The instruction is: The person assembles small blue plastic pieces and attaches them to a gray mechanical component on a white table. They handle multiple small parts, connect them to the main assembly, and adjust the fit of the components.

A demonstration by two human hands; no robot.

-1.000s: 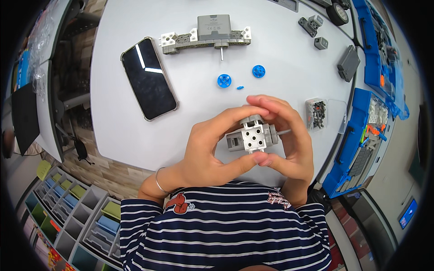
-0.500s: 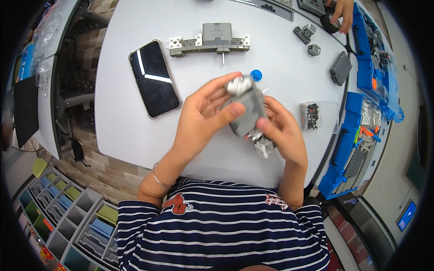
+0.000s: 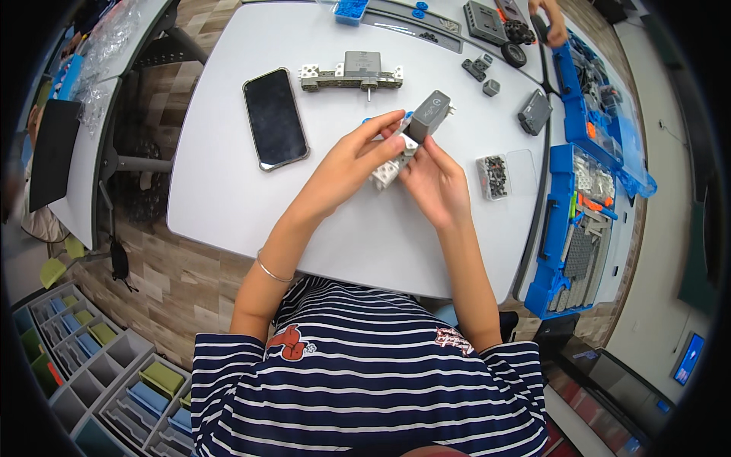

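Observation:
Between my hands is a grey motor block (image 3: 431, 116) joined to white and grey building-kit beams (image 3: 387, 172), tilted with the block toward the far right. My left hand (image 3: 344, 169) closes on the white beam parts, thumb and fingers pinching them. The fingers of my right hand (image 3: 440, 185) close on the assembly from below the motor block. A similar motor-and-beam assembly (image 3: 352, 76) stands farther off, its metal axle pointing toward me. Bits of blue show behind my left fingertips, mostly hidden.
A phone (image 3: 276, 120) lies at left. At right are a small box of pegs (image 3: 494, 177), a grey block (image 3: 534, 112) and blue kit cases (image 3: 560, 228). Another person's hand (image 3: 550, 21) is by a black wheel (image 3: 514, 54) at the far right.
The assembly in my hands has been turned over and moved slightly farther away, its motor block now facing up and right. The view has shifted, showing more of the far table.

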